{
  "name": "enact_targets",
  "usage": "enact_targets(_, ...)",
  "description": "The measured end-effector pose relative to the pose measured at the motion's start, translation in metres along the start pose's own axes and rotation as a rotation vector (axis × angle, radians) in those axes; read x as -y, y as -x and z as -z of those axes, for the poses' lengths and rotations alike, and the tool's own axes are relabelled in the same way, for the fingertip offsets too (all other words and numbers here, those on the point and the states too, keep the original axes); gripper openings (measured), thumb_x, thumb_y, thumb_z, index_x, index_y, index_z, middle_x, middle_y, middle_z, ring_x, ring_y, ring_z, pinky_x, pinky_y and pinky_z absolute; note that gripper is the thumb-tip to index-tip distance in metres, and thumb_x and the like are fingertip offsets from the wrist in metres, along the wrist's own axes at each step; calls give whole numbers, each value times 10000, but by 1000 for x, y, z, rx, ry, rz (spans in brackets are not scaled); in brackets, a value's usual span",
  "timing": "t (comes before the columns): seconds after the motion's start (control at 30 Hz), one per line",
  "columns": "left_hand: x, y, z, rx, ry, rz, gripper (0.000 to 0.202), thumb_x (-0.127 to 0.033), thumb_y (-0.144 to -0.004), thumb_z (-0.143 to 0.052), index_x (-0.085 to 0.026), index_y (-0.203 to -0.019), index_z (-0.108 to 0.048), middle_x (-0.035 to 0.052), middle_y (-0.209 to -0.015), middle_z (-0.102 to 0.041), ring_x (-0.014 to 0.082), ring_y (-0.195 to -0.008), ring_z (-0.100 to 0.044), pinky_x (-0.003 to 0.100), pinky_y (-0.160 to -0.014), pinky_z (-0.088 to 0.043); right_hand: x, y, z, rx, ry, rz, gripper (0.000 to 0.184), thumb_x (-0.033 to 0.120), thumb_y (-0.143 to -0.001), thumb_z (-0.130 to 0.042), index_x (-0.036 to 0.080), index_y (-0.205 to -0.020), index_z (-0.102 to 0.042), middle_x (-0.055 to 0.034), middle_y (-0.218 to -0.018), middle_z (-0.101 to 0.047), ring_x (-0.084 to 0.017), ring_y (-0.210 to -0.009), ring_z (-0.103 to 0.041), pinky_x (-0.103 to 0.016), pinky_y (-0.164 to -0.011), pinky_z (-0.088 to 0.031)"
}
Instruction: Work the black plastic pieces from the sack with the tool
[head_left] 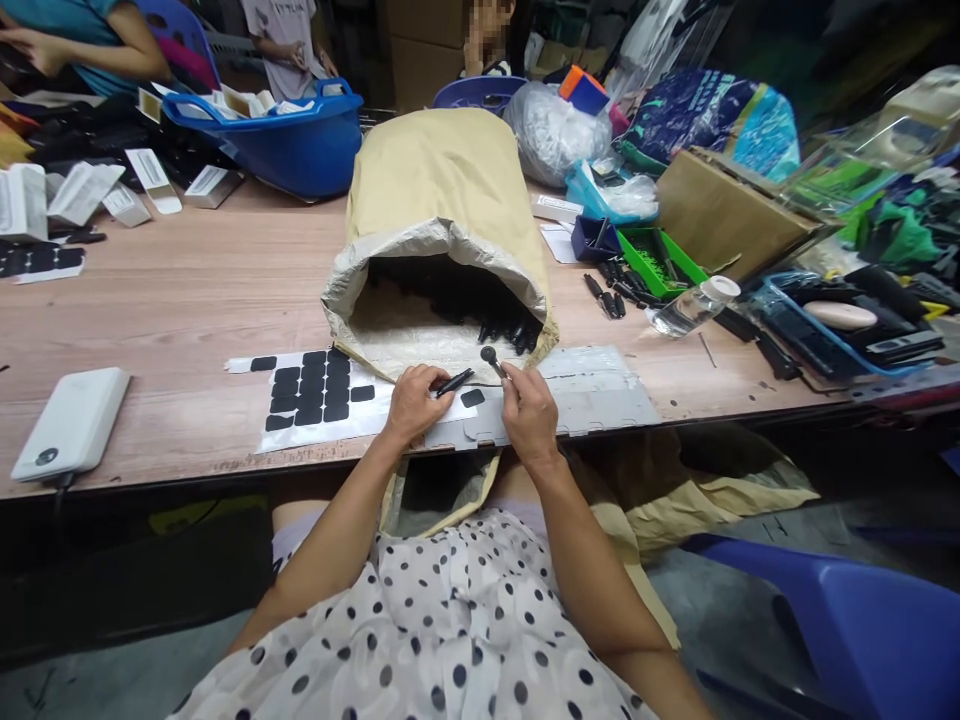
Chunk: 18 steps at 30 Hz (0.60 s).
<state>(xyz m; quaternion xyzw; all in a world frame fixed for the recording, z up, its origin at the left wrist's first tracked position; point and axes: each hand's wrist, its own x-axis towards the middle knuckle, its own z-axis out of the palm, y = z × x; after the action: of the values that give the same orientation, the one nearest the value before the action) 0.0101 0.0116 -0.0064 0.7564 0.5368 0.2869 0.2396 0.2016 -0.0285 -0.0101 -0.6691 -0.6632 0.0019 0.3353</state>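
Over a grey floor (690,592) stands a wood-grain table (217,280), bearing a creased tan sack (442,165) with pale gaping mouth, a glossy blue basin (315,140) and a sheet (322,432) of rounded black squares (311,378). Before the sack, the left hand (411,402) pinches a slim black piece (456,381) in its fingertips, long axis slanting right and forward; the right hand (531,405) has its fingers closed on a round-headed rod (490,355), head pointing forward-left

We see a sack (442,175) on the table (195,290), a sheet (300,438) at its near left. A tub (304,158) sits far left.
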Motion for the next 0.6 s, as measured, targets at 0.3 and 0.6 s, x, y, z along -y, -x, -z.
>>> enact_targets(0.3,2,-3,-4,13,15,48,157,-203,-761,-653,-239,-907,-702,16,-872,-686,225,-910,-613,375,-881,-483,22,7,12,70,-177,49,373,242,-1008,-394,229,-1241,-686,-70,-984,-694,-193,-940,-644,-302,-868,-521)
enact_targets(0.6,2,-3,-6,16,24,44,147,-197,-773,-660,-235,-908,-703,20,-886,-689,226,-920,-615,373,-876,-479,25,7,10,95,-44,78,387,179,-987,-416,244,-1242,-699,-54,-917,-662,-182,-887,-627,-265,-819,-505)
